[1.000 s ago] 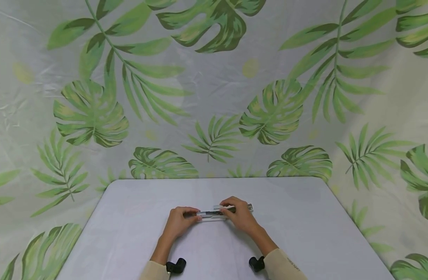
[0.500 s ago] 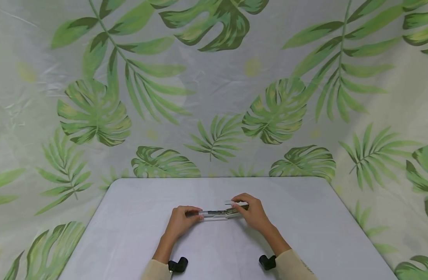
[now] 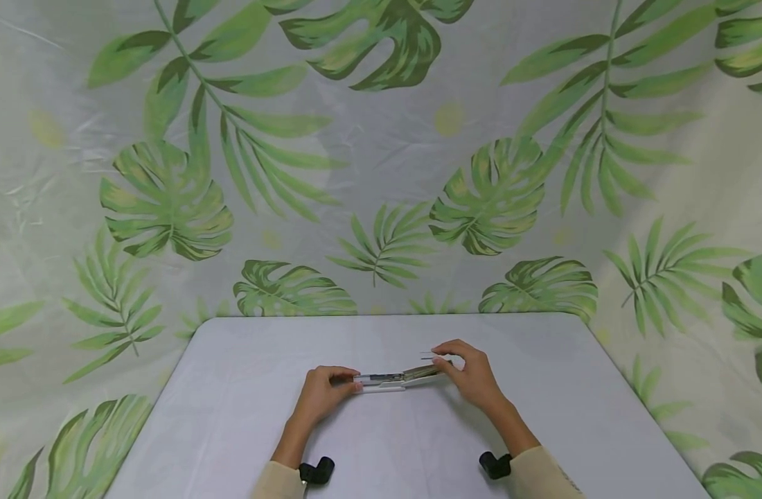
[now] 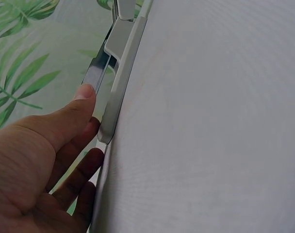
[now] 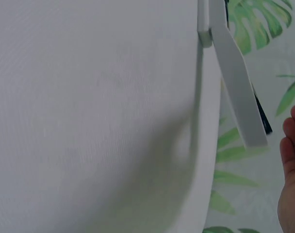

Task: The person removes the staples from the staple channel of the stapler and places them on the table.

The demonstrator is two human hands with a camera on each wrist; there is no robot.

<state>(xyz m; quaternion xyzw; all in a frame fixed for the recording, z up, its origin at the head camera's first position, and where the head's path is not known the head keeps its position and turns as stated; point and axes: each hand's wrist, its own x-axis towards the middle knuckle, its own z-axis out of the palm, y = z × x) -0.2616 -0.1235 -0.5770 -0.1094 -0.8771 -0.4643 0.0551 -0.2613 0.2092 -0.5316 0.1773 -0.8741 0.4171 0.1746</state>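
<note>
A white stapler [image 3: 381, 389] lies across the middle of the table, its top part [image 3: 421, 373] swung back and slanting up to the right. My left hand [image 3: 321, 395] pinches the stapler's left end; in the left wrist view the thumb [image 4: 85, 92] presses on the metal magazine [image 4: 95, 73]. Between thumb and fingers, my right hand [image 3: 471, 378] holds a small thin silvery strip [image 3: 427, 355], like a row of staples, above and behind the raised top. The right wrist view has that hand [image 5: 293, 145] at its edge, apart from the raised top [image 5: 239, 82].
A white cloth covers the table [image 3: 244, 360]. Behind it hangs a leaf-patterned curtain [image 3: 381, 173]. Black wrist cameras sit on the left wrist [image 3: 316, 471] and the right wrist [image 3: 495, 465].
My right hand has moved right and slightly up with the silvery strip, uncovering more of the stapler's raised top, which now slants upward. The left hand keeps its hold.
</note>
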